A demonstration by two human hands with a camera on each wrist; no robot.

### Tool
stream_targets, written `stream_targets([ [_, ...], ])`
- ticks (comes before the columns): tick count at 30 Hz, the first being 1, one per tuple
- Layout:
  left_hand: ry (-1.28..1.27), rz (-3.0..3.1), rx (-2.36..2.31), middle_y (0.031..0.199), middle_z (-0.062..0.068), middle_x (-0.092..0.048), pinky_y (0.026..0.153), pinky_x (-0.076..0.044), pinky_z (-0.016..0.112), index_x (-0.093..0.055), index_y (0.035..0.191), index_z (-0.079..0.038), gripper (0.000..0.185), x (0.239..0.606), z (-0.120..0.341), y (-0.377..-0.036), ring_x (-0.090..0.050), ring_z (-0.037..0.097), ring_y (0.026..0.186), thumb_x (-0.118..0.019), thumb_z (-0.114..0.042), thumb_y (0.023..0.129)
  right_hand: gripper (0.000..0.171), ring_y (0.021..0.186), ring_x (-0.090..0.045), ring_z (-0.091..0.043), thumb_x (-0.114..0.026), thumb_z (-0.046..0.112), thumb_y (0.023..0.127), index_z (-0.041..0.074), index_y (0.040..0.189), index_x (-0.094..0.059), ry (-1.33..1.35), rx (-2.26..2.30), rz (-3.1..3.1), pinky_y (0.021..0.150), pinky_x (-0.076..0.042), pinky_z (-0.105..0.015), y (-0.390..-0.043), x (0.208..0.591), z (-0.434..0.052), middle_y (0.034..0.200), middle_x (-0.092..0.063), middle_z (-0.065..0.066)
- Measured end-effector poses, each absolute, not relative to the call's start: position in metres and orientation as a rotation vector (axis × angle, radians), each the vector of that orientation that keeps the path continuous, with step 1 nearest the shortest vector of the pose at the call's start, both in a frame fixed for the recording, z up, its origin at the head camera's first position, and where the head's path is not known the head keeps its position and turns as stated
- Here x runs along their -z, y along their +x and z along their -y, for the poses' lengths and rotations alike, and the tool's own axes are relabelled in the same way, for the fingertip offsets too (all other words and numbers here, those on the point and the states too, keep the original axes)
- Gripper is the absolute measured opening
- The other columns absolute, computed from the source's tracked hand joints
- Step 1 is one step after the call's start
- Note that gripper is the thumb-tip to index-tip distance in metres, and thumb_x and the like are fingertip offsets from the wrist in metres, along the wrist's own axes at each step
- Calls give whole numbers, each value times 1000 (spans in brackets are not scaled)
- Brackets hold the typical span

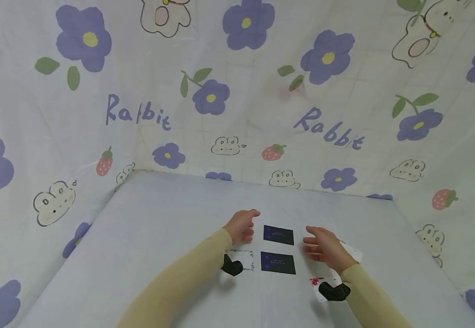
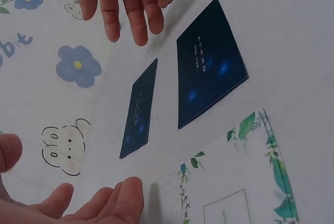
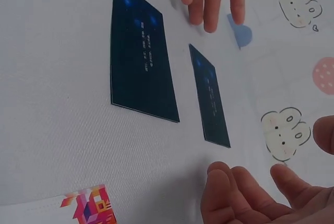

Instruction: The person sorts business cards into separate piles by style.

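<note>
Two dark blue cards lie one behind the other on the white table, the far card (image 1: 278, 234) and the near card (image 1: 278, 263). To their left my left hand (image 1: 240, 228) is held above the table with fingers apart and nothing in it. On the other side, my right hand (image 1: 323, 246) faces it, fingers loosely extended and holding nothing. A white card with a green leaf border (image 2: 245, 172) lies below the left wrist. Under the right wrist is a white card with a red and orange pattern (image 3: 94, 205). Another white card (image 1: 353, 252) is partly hidden behind the right hand.
The white tabletop (image 1: 171, 205) reaches back to a hanging cloth (image 1: 253, 114) printed with purple flowers, rabbits and strawberries, which also encloses both sides. Black wrist cameras, the left one (image 1: 232, 265) and the right one (image 1: 334, 291), partly cover the cards beneath them.
</note>
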State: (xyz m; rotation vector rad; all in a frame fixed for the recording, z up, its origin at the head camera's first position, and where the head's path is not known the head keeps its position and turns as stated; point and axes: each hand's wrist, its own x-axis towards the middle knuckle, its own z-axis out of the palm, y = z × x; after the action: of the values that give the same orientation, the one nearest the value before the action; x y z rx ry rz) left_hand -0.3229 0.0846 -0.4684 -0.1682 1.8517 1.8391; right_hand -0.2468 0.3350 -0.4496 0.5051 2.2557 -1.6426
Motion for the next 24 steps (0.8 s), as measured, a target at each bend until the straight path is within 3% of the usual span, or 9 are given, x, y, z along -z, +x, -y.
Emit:
stream_targets([
  [3,-181,-1856,-1835,151,25,-47,93,-56,42,-37,155,-8,68,471,-91,-327,-56,33,117,-58,-39,98,73,106,-64,-24,-42,46,107,-3,158,-22,538,1652,-2243,83,-56,-28,-251,453,-336,149,-46,-30],
  [10,-195,-1832,-1831,150,27,-47,97,-56,45,-36,156,-6,70,472,-97,-331,-58,36,121,-59,-39,98,73,95,-67,-18,-42,44,107,-1,160,-18,580,1692,-2213,80,-58,-27,-258,457,-339,146,-48,-30],
  [18,-171,-1765,-1867,151,31,-45,107,-51,51,-30,157,-1,74,469,-101,-322,-55,42,132,-58,-37,99,74,104,-68,-23,-43,43,108,1,162,-15,584,1756,-2147,84,-60,-28,-262,457,-332,152,-42,-32],
  [24,-178,-1685,-1931,154,35,-40,112,-47,54,-31,158,-2,72,471,-106,-319,-50,45,136,-57,-35,100,72,100,-67,-21,-43,41,108,2,162,-16,573,1795,-2110,82,-60,-27,-265,458,-327,152,-43,-31],
])
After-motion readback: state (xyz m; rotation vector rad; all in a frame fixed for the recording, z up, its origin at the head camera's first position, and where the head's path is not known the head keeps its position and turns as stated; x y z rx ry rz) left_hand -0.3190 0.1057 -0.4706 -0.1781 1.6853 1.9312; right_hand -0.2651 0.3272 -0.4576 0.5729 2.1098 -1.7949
